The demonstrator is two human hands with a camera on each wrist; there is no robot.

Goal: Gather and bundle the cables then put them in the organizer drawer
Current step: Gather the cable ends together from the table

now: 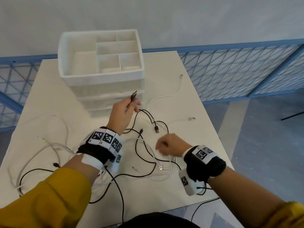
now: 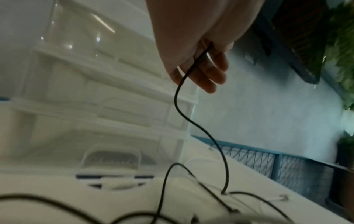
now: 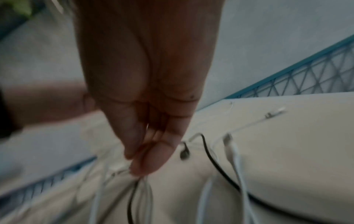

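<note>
Several black and white cables lie tangled on the white table (image 1: pixel 204 139). My left hand (image 1: pixel 130 104) is raised in front of the white organizer (image 1: pixel 102 75) and pinches one end of a black cable (image 1: pixel 148 113), its plug (image 1: pixel 134 95) sticking up past the fingers. The left wrist view shows that black cable (image 2: pixel 184 115) hanging from my left hand (image 2: pixel 201 72) down to the table. My right hand (image 1: pixel 162 148) hovers low over the tangle with fingers curled. In the blurred right wrist view my right hand (image 3: pixel 138 166) pinches white cable strands (image 3: pixel 147 191).
The organizer's top tray is divided into compartments, and translucent drawers (image 1: pixel 107 102) stacked below it look closed. More white cables (image 1: pixel 164 96) run to the right of it, and another white tangle (image 1: pixel 54 148) lies at the left. Blue mesh fencing (image 1: pixel 230 71) borders the table.
</note>
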